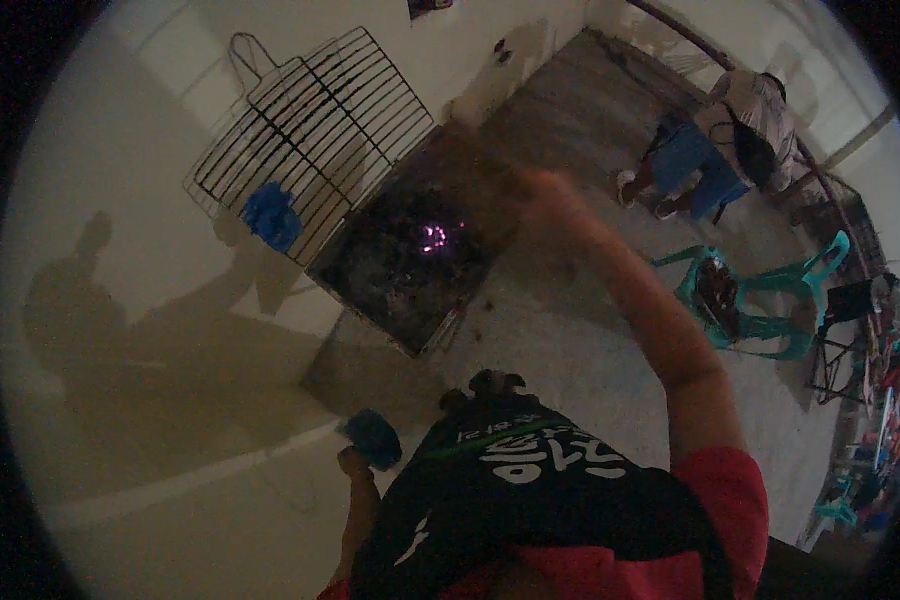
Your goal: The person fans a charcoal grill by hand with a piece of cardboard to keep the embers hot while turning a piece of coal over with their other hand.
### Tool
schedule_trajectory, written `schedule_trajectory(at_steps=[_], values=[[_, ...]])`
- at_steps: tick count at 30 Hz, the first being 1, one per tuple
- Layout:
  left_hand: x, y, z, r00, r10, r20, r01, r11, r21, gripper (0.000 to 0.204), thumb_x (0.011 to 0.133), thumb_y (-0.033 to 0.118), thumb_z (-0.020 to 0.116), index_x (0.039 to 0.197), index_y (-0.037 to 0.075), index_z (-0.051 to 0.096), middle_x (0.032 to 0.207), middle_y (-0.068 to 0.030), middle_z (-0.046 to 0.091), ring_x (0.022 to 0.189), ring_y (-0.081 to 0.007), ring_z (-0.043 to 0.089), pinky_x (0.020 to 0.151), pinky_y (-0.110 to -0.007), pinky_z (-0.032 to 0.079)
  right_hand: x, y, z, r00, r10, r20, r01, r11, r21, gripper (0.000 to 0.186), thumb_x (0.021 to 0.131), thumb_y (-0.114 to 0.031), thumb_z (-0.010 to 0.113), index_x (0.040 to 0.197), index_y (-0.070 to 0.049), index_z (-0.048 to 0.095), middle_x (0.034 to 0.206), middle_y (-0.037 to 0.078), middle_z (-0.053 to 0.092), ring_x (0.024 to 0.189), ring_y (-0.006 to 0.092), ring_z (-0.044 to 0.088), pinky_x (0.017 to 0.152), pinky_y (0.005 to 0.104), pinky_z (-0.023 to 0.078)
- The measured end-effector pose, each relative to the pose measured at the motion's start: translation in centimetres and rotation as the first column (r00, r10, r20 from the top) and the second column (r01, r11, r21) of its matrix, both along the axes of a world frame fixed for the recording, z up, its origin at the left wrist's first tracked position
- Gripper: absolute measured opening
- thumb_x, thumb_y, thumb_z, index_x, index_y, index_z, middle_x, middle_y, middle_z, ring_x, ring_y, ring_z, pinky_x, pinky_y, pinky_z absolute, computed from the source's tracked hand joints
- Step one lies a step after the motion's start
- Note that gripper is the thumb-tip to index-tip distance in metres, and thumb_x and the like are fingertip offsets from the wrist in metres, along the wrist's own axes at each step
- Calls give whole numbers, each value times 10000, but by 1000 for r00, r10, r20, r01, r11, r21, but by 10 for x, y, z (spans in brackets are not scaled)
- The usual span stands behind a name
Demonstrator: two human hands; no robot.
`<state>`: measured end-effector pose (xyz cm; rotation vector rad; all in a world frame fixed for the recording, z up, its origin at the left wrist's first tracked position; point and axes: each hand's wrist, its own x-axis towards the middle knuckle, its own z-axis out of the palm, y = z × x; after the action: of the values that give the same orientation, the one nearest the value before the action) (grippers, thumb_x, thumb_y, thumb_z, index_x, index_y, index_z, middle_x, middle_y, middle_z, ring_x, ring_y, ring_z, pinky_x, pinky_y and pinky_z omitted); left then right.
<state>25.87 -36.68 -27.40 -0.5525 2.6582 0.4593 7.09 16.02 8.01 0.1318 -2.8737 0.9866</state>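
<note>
My left hand grips a blue crumpled item at lower left, beside my dark apron. My right hand is raised near a square, blackened metal grill box; its fingers are smeared by motion, and a brownish blur beside them is too unclear to name. Small glowing embers show inside the box. A wire grill grate with a looped handle stands against the pale wall behind the box, and a crumpled blue piece of material rests on it.
A person bends over on the right beside a railing. A turquoise plastic chair with dark material on it stands right of my arm. Assorted items crowd the far right edge. A wall with shadows runs along my left.
</note>
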Motion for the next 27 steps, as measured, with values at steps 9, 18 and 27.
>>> schedule_trajectory(at_steps=[9, 18, 27], values=[[-13, -16, -4, 909, 310, -280, -314, 949, 32, 247, 722, 267, 547, 818, 41, 578, 815, -112, 574, 733, -223, 565, 590, -332, 476, -28, 20, 30, 913, -408, -11, 360, 793, 491, 287, 716, -217, 552, 941, -40, 558, 825, 116, 590, 832, 266, 558, 751, 358, 429], [-11, -14, -28, 733, 550, -400, -234, 757, 610, 348, 711, 331, 537, 828, 6, 579, 813, -155, 586, 738, -256, 569, 655, -355, 472, -43, 21, 6, 983, -14, -181, 39, 989, 140, 285, 736, -247, 542, 899, -13, 554, 815, 166, 595, 731, 286, 587, 647, 397, 470], [15, -7, -20, 871, 456, -185, -427, 887, 178, 350, 685, 353, 593, 779, 16, 579, 753, -117, 592, 651, -217, 570, 585, -341, 464, -9, -51, 40, 917, 399, 4, -399, 917, -16, 272, 732, -232, 522, 923, -42, 561, 875, 157, 579, 809, 274, 561, 734, 384, 442]])
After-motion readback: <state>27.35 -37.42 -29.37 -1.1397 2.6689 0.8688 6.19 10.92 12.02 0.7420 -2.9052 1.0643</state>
